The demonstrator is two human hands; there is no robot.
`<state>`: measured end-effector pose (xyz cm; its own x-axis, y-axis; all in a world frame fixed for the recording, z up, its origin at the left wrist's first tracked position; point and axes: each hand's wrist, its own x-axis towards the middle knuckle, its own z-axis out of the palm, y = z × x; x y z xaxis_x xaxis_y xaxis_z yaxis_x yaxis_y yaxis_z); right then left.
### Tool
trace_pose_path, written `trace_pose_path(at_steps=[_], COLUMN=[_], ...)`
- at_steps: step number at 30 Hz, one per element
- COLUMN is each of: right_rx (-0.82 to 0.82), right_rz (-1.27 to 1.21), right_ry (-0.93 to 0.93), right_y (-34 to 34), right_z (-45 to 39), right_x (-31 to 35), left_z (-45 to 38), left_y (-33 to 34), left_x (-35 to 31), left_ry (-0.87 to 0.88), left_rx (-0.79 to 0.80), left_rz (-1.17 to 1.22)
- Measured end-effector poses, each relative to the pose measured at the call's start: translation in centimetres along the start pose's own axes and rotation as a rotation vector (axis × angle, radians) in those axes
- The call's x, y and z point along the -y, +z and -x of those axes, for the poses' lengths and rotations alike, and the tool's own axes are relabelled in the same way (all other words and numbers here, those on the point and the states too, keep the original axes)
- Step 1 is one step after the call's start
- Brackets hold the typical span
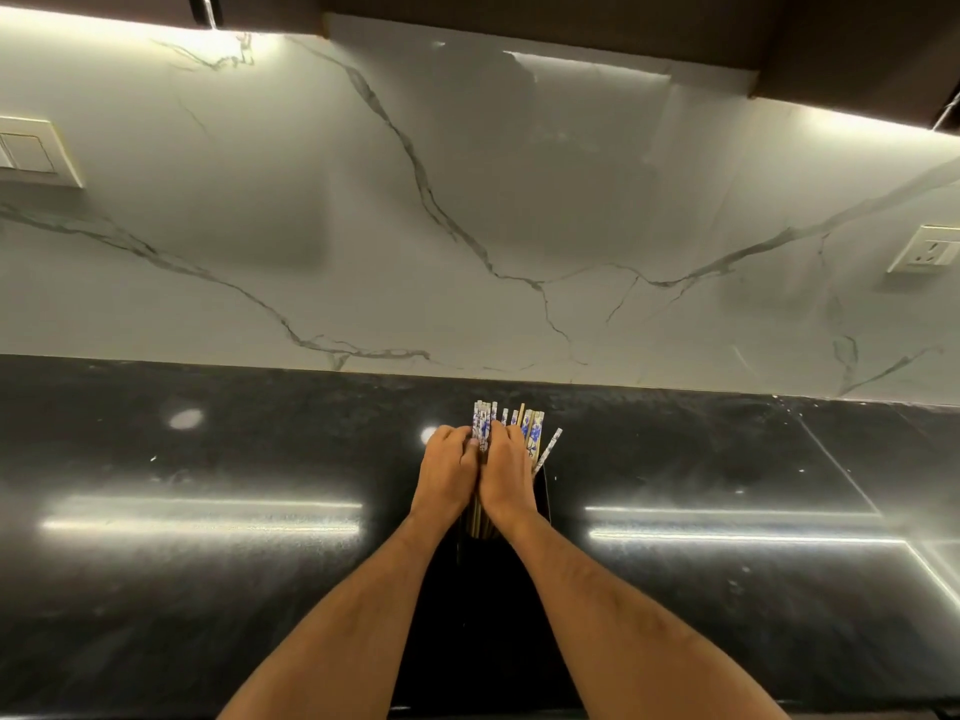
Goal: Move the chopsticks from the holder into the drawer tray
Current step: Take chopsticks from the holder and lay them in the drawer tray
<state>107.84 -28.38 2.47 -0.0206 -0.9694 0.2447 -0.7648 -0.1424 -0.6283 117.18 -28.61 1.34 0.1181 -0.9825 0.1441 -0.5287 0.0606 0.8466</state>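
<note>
Chopsticks (525,426) stand bunched in a dark holder (542,493) on the glossy black bench (208,563), close to the back edge where the bench meets the wall. They are slim straight sticks, some plain and wood-coloured, most with white upper ends patterned in blue. Their long axes run up out of the holder, upper ends toward the wall; one stick on the right leans outward, away from the rest. The holder is hard to make out against the equally dark bench, its shape mostly hidden behind the hands.

Both hands are on the bundle. The left hand (448,478) is curled around the sticks from the left, its fingers pressed against the patterned ends. The right hand (506,475) is closed on the same bunch from the right, knuckles touching the left hand. Bare forearms reach in from the near edge.

Behind, the wall (467,210) is smooth pale stone with thin grey veins, lit from under dark cabinets. A switch plate (31,153) sits at left, a socket (927,249) at right.
</note>
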Motion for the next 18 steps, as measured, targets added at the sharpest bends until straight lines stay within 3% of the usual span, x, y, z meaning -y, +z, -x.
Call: trace_pose_path(at_steps=[6,18], right_rx=[0.027,-0.007], right_rz=[0.006,-0.151], right_ry=[0.023,0.121], right_y=[0.1,-0.4], right_z=[-0.8,-1.3], right_x=[-0.1,-0.1], left_z=[-0.8,-0.3], left_y=[0.3,0.7], left_x=[-0.5,-0.4], left_ry=[-0.117,-0.054], left_rx=[0.029,-0.097], left_rz=[0.139,0.119])
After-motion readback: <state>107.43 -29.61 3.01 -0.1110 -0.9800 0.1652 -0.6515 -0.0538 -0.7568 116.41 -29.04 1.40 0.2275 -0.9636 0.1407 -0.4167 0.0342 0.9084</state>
